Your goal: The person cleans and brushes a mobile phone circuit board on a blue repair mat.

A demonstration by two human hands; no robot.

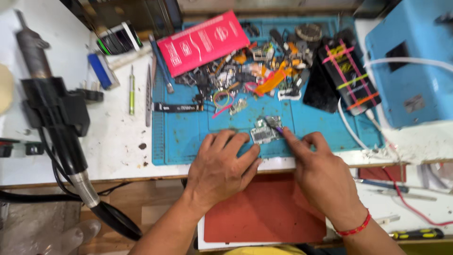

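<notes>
Two hands on blue mat (188, 141) | board (263, 133) just ahead of both, long axis left-right | left hand (222, 167) fingers spread flat, pressing near edge | right hand (321, 172) fingers pinch purple tool (278, 128), tip on board | equally near

I have one view only, from the camera worn on the head. It looks steeply down, almost straight onto the counter (118, 141), from close above, so the near edge of the counter runs across the lower half of my picture. The blue work mat (188, 137) sits at the centre, its far edge toward the top. Both forearms come in from the bottom edge, and the left hand (222, 167) and right hand (321, 172) lie just below centre.
</notes>
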